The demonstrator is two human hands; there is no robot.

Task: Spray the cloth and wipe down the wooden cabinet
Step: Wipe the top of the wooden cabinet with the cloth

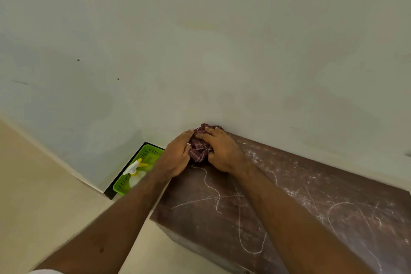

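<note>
One cloth [200,150] between left hand [175,159], right grip [223,151]

Cloth [200,149]: maroon check, bunched at cabinet [289,207] top's far left corner, by wall [200,51].
Right hand [222,151]: curled over cloth, gripping.
Left hand [176,155]: straight fingers against cloth's side.
Cabinet top: dark wood, white scribbles.
Spray bottle [135,171]: inside green basket [153,151], left of cabinet.

A maroon checked cloth [199,151] lies bunched at the far corner of the dark, chalk-scribbled wooden cabinet [338,187].

The chalk-marked wooden cabinet [289,218] bears 1 bunched checked cloth [200,150] at its far left corner.
</note>
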